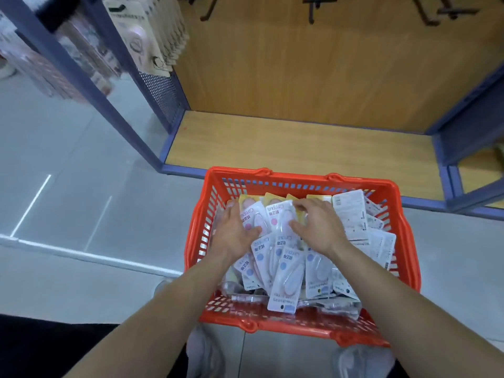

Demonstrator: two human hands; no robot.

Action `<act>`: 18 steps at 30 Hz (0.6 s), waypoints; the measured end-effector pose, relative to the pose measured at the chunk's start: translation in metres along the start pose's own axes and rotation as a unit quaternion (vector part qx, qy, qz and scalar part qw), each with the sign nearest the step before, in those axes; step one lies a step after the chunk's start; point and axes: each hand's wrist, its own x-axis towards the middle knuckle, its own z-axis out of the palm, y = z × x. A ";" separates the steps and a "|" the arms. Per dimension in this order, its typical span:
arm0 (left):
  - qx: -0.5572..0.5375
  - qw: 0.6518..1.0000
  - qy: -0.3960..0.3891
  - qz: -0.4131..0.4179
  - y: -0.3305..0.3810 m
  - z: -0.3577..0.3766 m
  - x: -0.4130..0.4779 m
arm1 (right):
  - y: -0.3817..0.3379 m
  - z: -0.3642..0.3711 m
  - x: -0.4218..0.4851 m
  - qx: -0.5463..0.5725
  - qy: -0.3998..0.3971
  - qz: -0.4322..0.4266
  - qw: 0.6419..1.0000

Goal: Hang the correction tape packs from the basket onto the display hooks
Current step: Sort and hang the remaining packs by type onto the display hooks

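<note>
A red basket (300, 177) stands on the grey floor (81, 159), just in front of a low wooden shelf (300, 143) with a blue frame. The basket is full of correction tape packs (286, 279), white cards with pink or blue dots. They lie in a loose pile, many overlapping, and some on the right side are turned with the back up.

Both hands are inside the basket, on top of the pile. The left hand (234, 233) rests flat on the packs near the left wall. Its fingers (231, 214) are straight and wide, the thumb is spread to the side, and it holds nothing. The right hand (317, 227) is near the middle. Its fingers (302, 207) are bent over the top edge of a pack with a pink dot, and the thumb lies on the face of the pack. I cannot tell if it really grips the pack or only touches it.

Above the shelf is a wooden back panel (300, 64), and dark hooks (313, 6) stick out at its top. No pack hangs on the hooks that I see. To the left, other goods (141, 36) hang in a row, blurred.
</note>
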 end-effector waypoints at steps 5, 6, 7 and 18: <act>-0.011 1.000 -0.020 -0.005 -0.009 0.001 0.024 | -0.003 0.013 0.027 -0.070 -0.026 0.003 0.997; -0.021 0.999 -0.028 -0.006 -0.011 0.001 0.028 | -0.002 0.013 0.031 -0.054 -0.030 0.008 0.998; -0.031 0.999 -0.036 -0.006 -0.013 0.001 0.032 | -0.001 0.012 0.034 -0.030 -0.035 0.016 0.999; -0.238 0.968 -0.049 0.057 0.008 -0.032 0.022 | 0.004 -0.029 0.030 0.254 -0.023 -0.039 0.966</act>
